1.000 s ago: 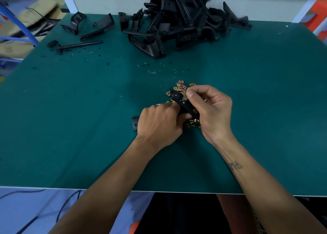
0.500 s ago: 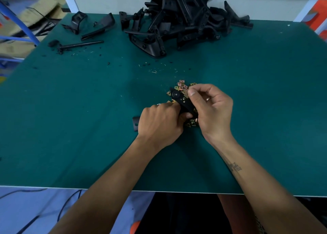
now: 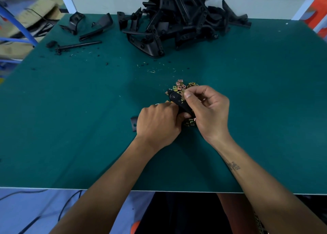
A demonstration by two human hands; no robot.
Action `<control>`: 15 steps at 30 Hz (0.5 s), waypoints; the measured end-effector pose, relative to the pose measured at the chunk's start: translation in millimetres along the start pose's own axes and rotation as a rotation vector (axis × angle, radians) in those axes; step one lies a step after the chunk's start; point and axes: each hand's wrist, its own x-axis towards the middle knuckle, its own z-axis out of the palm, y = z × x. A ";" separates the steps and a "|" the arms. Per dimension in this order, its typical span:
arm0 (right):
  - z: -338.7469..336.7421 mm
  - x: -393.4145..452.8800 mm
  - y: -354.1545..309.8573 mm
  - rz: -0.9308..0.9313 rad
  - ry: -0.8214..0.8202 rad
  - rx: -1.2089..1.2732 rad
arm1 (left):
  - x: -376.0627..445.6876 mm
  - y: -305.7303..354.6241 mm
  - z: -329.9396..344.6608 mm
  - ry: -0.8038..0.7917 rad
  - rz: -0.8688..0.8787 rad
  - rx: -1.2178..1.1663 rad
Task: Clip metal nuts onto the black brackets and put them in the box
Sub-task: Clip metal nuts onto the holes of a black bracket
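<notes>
Bracket (image 3: 178, 101): rigid, light plastic, gripped by left hand (image 3: 157, 125); right hand (image 3: 208, 110) pinches its edge above small, slippery nuts (image 3: 180, 86).

Green table (image 3: 70, 127): brackets (image 3: 177, 21), nuts (image 3: 180, 86).

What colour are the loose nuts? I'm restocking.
Brassy gold, some pinkish: the pile of nuts, in the head view.

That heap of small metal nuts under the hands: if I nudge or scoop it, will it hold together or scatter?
The metal nuts lie as a loose heap of small separate pieces on the green mat, so a nudge would probably spread them rather than move them together. They look flat-sided and boxy, so they should slide, not roll. Being tiny, they likely need a fingertip pinch.
</notes>
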 end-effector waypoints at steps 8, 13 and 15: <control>0.6 -6.4 -1.3 0.005 -0.113 0.077 | -1.3 0.5 -1.2 -0.016 0.037 0.017; -3.1 -4.4 -2.4 -0.024 -0.075 0.022 | -1.2 -0.6 0.5 0.041 0.023 -0.054; -5.3 -3.7 -1.7 -0.102 -0.059 -0.073 | 0.9 -2.6 1.0 0.086 -0.036 -0.116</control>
